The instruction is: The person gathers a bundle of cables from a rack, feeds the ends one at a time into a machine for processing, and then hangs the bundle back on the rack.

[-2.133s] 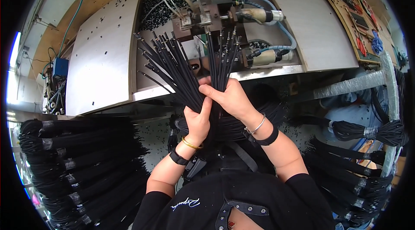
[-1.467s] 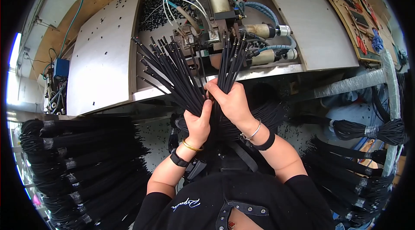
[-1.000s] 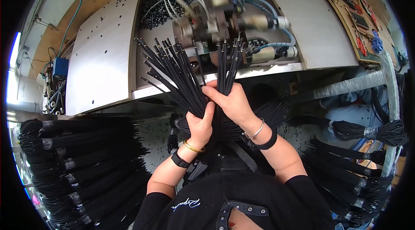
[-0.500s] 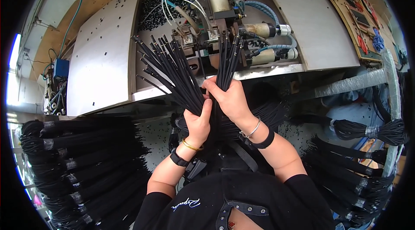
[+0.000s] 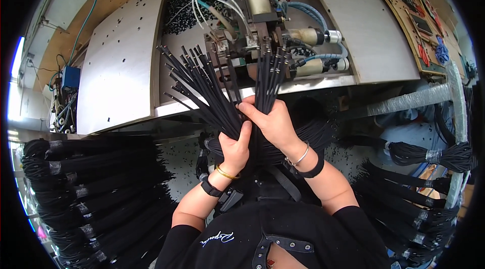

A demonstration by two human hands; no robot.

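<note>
Hands (2), cable bunches (2)

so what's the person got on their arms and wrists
Both forearms are bare, with black sleeves pushed up near the elbows. The left hand has a thin gold bangle at the wrist and a black watch-like band just below it. The right hand has a thin silver bangle and a black band behind it. No gloves on either hand.
</note>
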